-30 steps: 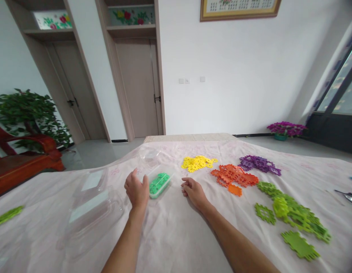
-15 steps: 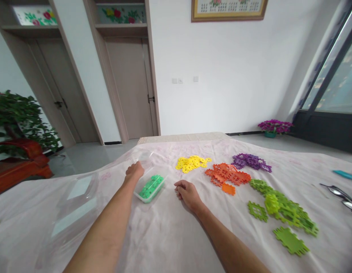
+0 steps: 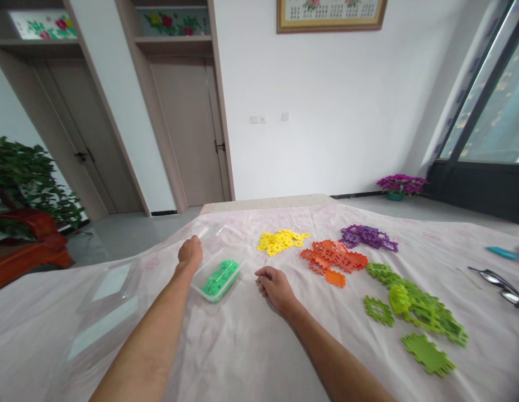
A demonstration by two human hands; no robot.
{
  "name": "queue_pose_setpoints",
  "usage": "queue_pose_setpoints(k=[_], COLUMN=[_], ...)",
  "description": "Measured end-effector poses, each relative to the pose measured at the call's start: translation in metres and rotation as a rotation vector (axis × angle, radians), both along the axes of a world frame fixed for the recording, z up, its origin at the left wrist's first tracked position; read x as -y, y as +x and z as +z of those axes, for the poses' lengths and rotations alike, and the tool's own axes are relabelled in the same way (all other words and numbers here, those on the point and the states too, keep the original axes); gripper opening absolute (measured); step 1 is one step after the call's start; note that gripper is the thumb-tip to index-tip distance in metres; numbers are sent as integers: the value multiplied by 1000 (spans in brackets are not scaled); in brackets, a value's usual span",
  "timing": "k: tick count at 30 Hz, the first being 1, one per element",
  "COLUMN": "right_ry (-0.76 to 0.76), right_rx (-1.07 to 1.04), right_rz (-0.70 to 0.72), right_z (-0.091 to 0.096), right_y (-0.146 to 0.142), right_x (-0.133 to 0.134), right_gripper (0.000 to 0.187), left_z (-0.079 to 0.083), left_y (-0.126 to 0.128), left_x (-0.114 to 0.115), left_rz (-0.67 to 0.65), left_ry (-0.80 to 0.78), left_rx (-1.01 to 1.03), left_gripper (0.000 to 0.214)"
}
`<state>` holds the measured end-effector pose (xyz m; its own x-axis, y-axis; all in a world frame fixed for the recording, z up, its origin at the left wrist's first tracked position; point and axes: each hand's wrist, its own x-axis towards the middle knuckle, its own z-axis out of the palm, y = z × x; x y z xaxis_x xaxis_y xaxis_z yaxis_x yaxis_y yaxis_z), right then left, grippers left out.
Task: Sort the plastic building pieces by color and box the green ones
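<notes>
My left hand (image 3: 189,252) is closed at the left edge of a clear plastic lid (image 3: 213,235), whose outline is faint against the cloth. Just in front of the lid stands a clear plastic box (image 3: 196,283) with small green pieces (image 3: 221,278) inside. To the right of the box my right hand (image 3: 274,286) rests low over the cloth, its fingers curled in and nothing visible between them. A heap of yellow disc-shaped pieces (image 3: 282,241) lies beyond it.
Orange interlocking pieces (image 3: 334,257), purple ones (image 3: 368,237) and green ones (image 3: 422,307) lie to the right. Glasses (image 3: 500,285) sit near the right edge. More clear plastic containers (image 3: 104,318) stand at the left on the tablecloth (image 3: 251,357).
My left hand has moved slightly left, and the clear lid stands out more beside it. My right hand has hardly moved. The whole view has shifted a little.
</notes>
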<state>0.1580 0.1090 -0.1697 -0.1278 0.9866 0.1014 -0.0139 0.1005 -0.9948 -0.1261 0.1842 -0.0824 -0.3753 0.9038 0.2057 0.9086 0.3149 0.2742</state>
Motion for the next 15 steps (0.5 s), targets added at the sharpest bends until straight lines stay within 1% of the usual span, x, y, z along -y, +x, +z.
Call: queue_pose_setpoints(k=[3,5,7,9,10,12,13,15], right_ry=[-5,-13,-6,9,3,-49,-89,-164], right_rx=[-34,-97,-193,-319,-392,-540,-606,-710], right_rz=[-19,-47,-97,-140,-150,-127,-90,34], right_z=[4,8,10,12,12,14,16,21], right_y=[1,3,7,13,16,22,25,32], right_x=[2,2,2,0,-1,-3,-3,-3], right_gripper=[24,27,34,42,46,50,52,53], left_z=[18,31,43,50,51,50,48,40], left_y=[3,8,18,31,39,57,67,85], left_x=[6,13,24,40,50,72,84,106], left_rz=[-46,-93,-151,-219,-263,-404,-465,-531], left_ry=[84,139,186,219,237,300,316,314], left_rx=[-24,-29,-31,-26,-18,30,43,67], left_gripper=[20,18,16,14,12,9,8,3])
